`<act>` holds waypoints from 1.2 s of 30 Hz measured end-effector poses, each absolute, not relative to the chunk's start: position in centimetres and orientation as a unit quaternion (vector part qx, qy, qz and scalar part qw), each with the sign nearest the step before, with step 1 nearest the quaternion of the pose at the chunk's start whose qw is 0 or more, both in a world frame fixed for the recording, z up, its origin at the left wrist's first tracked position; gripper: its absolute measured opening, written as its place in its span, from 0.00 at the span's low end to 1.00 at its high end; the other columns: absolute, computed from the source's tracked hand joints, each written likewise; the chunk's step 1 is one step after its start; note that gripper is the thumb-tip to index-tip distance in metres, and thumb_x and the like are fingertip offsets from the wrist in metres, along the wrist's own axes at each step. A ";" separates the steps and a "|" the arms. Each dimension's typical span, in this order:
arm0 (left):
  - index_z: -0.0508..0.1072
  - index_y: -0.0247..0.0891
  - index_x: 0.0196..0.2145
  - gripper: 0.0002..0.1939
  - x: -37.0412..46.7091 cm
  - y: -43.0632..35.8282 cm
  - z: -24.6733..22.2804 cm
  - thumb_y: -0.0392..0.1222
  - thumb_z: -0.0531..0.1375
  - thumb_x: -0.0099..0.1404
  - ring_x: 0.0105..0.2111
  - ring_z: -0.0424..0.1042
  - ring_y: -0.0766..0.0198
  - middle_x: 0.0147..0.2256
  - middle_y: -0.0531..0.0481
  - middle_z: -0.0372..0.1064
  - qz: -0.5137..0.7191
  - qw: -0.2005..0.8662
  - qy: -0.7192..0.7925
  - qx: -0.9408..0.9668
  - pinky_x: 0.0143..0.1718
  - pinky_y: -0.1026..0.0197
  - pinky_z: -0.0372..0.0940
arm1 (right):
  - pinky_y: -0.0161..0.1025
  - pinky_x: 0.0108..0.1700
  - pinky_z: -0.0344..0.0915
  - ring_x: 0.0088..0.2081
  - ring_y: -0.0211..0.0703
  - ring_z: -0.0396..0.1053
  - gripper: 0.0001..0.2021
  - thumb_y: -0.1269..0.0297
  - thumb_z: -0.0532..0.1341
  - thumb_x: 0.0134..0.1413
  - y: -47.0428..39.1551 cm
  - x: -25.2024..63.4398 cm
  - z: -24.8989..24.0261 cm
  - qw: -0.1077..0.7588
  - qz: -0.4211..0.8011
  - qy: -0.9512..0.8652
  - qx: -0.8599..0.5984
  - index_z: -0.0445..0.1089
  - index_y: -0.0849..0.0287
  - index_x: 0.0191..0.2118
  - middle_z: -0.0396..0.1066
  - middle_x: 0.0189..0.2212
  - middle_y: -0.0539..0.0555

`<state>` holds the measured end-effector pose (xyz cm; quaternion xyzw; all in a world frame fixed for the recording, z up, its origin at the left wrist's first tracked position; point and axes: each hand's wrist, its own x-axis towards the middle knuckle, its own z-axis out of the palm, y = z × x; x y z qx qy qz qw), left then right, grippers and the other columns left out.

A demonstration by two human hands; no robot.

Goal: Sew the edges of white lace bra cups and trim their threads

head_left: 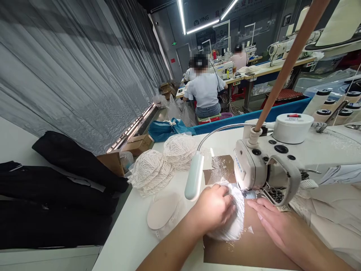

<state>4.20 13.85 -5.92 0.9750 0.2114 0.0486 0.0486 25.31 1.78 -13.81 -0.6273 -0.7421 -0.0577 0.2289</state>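
White desk (126, 241) held a sewing machine (251, 165); beside it, the left hand (216, 207), curled, pressed white cloth (238, 222), grip unclear. The right hand (278, 226) lay flat on brown board (239, 254). Positioning seemed underway, calling for steady guiding.

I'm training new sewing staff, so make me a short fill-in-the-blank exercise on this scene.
The left hand rests on a fabric piece coloured ____.
The surface under the right hand is coloured ____.
Left of the lamp, the domed lace stacks number ____.
The tied plastic bag beyond the table is ____.
Missing words: white; brown; two; blue.
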 end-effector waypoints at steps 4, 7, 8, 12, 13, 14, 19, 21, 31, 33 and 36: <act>0.74 0.36 0.37 0.11 4.5 12.5 -5.7 0.42 0.54 0.69 0.36 0.70 0.59 0.37 0.45 0.71 0.041 0.093 0.207 0.973 0.35 0.60 0.67 | 0.42 0.41 0.73 0.43 0.50 0.76 0.23 0.72 0.49 0.61 1.7 25.5 -14.2 0.214 -0.042 -0.752 -0.622 0.69 0.51 0.57 0.78 0.40 0.58; 0.74 0.35 0.42 0.12 5.1 12.1 -6.0 0.44 0.55 0.69 0.39 0.70 0.56 0.42 0.43 0.72 0.050 0.109 0.203 0.972 0.39 0.57 0.68 | 0.44 0.43 0.73 0.44 0.51 0.76 0.23 0.72 0.49 0.61 1.7 25.5 -14.1 0.208 -0.038 -0.753 -0.623 0.67 0.50 0.58 0.77 0.42 0.58; 0.73 0.35 0.44 0.13 5.2 12.1 -6.1 0.45 0.55 0.68 0.40 0.69 0.55 0.45 0.43 0.72 0.052 0.114 0.202 0.971 0.41 0.55 0.69 | 0.45 0.44 0.73 0.44 0.52 0.76 0.23 0.72 0.49 0.61 1.6 25.5 -14.0 0.203 -0.037 -0.753 -0.624 0.67 0.50 0.58 0.77 0.42 0.59; 0.70 0.36 0.52 0.18 5.2 12.3 -6.3 0.46 0.56 0.68 0.44 0.67 0.53 0.54 0.44 0.69 0.061 0.126 0.182 0.973 0.45 0.52 0.68 | 0.43 0.40 0.73 0.42 0.51 0.77 0.22 0.71 0.48 0.61 1.4 25.5 -14.0 0.183 -0.047 -0.756 -0.627 0.69 0.50 0.56 0.78 0.41 0.58; 0.69 0.36 0.53 0.19 5.1 12.4 -6.3 0.45 0.55 0.67 0.45 0.67 0.53 0.55 0.44 0.68 0.062 0.127 0.175 0.974 0.46 0.52 0.67 | 0.42 0.38 0.74 0.40 0.51 0.77 0.22 0.71 0.48 0.61 1.4 25.5 -14.1 0.177 -0.051 -0.758 -0.626 0.69 0.49 0.55 0.78 0.40 0.57; 0.69 0.36 0.53 0.19 4.9 12.5 -6.2 0.43 0.56 0.66 0.45 0.67 0.54 0.56 0.45 0.68 0.062 0.129 0.168 0.975 0.46 0.52 0.67 | 0.42 0.36 0.73 0.38 0.50 0.77 0.22 0.71 0.47 0.60 1.3 25.5 -14.1 0.173 -0.056 -0.760 -0.624 0.69 0.48 0.54 0.78 0.40 0.56; 0.68 0.35 0.55 0.24 4.6 13.0 -6.1 0.38 0.57 0.61 0.48 0.66 0.52 0.57 0.46 0.67 0.064 0.136 0.146 0.978 0.49 0.52 0.65 | 0.41 0.32 0.72 0.35 0.48 0.77 0.22 0.73 0.46 0.60 1.3 25.3 -13.5 0.157 -0.051 -0.769 -0.617 0.68 0.50 0.54 0.79 0.40 0.56; 0.68 0.34 0.56 0.24 4.6 12.9 -6.2 0.38 0.57 0.61 0.48 0.66 0.52 0.57 0.46 0.67 0.064 0.128 0.146 0.979 0.49 0.52 0.65 | 0.39 0.30 0.70 0.34 0.47 0.77 0.22 0.74 0.46 0.61 1.3 25.1 -13.0 0.149 -0.031 -0.776 -0.612 0.67 0.51 0.55 0.78 0.39 0.55; 0.66 0.31 0.58 0.25 4.9 12.7 -6.8 0.50 0.54 0.69 0.49 0.66 0.51 0.57 0.42 0.66 0.066 0.094 0.129 0.985 0.48 0.52 0.65 | 0.39 0.22 0.61 0.24 0.42 0.73 0.22 0.75 0.46 0.59 1.9 24.8 -13.5 0.145 -0.088 -0.778 -0.605 0.68 0.52 0.53 0.78 0.38 0.54; 0.66 0.31 0.57 0.23 4.9 12.8 -6.9 0.46 0.52 0.70 0.49 0.66 0.51 0.57 0.41 0.66 0.071 0.080 0.132 0.986 0.48 0.52 0.64 | 0.39 0.24 0.63 0.26 0.43 0.74 0.23 0.75 0.46 0.58 2.1 24.8 -13.7 0.145 -0.104 -0.773 -0.608 0.67 0.51 0.53 0.78 0.42 0.54; 0.67 0.30 0.56 0.20 5.0 12.9 -7.0 0.40 0.51 0.69 0.47 0.67 0.52 0.56 0.40 0.67 0.065 0.063 0.125 0.988 0.46 0.52 0.64 | 0.37 0.25 0.64 0.29 0.42 0.76 0.23 0.76 0.46 0.58 2.2 24.7 -13.9 0.155 -0.120 -0.770 -0.607 0.66 0.52 0.54 0.78 0.45 0.53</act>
